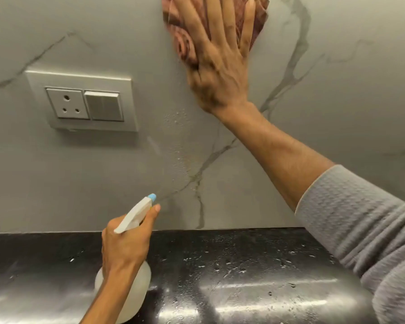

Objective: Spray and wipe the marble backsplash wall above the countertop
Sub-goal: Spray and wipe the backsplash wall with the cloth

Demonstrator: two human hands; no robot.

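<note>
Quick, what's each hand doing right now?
Left hand: closed, gripping the bottle.
Right hand: open, fingers straight, pressing the cloth against the wall.

Cloth (185, 46), 12 o'clock: top cropped, middle under your right hand (220, 66). Spray bottle (140, 282), 7 o'clock: neck inside your left hand (124, 246).

Grey marble wall (56, 174), dark-veined. White switch plate (82, 77) mounted at left, carrying one three-pin socket (67, 103) and one rocker switch (104, 105). Glossy black tabletop (243, 272) below, droplets scattered, bright reflections.
</note>
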